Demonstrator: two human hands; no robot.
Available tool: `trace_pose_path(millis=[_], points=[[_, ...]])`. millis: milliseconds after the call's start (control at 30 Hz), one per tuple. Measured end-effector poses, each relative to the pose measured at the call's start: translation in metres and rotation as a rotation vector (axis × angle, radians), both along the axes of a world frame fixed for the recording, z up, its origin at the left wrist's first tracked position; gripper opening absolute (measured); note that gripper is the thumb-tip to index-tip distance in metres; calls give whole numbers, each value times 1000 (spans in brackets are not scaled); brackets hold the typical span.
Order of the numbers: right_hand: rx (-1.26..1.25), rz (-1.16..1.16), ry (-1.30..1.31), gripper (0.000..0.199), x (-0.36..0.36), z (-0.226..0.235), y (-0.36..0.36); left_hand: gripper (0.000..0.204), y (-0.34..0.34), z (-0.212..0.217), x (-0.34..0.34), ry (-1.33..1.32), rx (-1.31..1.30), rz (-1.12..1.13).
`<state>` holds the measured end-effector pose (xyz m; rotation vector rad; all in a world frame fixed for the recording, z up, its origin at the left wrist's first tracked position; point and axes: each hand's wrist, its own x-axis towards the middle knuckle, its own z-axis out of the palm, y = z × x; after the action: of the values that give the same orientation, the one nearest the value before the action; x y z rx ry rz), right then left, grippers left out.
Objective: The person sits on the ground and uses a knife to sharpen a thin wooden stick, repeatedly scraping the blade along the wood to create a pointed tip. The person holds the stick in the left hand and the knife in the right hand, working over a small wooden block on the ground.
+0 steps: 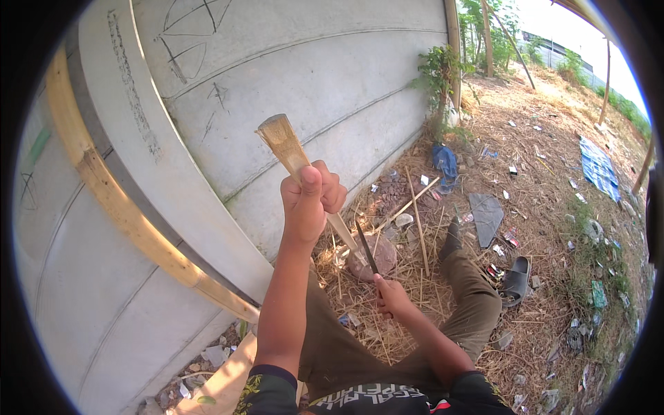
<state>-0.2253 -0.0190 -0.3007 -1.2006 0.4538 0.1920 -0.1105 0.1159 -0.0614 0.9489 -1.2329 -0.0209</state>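
- Left hand: a fist closed fully around the pale wooden stake, raised up and to the left of the reddish stone. The thumb points upward along the wood; the forearm stands nearly upright, wrist almost straight.
- Right hand: fingers curled tight on the handle of a knife, just below the stone in the view. The thumb lies forward over the grip – the forearm slants in from the lower right, elbow bent.
- The stake leans, its thick cut end up and away to the left of the stone, its narrow end down over the stone; whether the two touch, I cannot tell.
- The dark knife blade points up and slightly left, crossing in front of the stone close beside the stake's lower part – contact is unclear.
- Olive trousers spread on both sides, one leg bent to the right of the stone.
- Further right of the stone lies a grey sandal; up and right, a flat grey piece.
- Beyond the stone, up and left, stands a grey panelled wall.
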Motion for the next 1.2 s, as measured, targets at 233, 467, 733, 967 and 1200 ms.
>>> trace_pose_path(millis=[233, 467, 733, 967, 1200], points=[[-27, -822, -855, 50, -4, 62, 22, 58, 13, 3, 9, 102, -83, 93], [258, -92, -157, 47, -15, 15, 46, 57, 22, -1, 17, 74, -99, 96], [3, -593, -646, 43, -4, 7, 59, 56, 15, -1, 17, 79, -105, 68], [42, -398, -293, 42, -14, 35, 15, 56, 29, -7, -1, 39, -122, 62], [60, -599, -661, 45, -6, -6, 73, 55, 16, -2, -1, 94, -121, 50]])
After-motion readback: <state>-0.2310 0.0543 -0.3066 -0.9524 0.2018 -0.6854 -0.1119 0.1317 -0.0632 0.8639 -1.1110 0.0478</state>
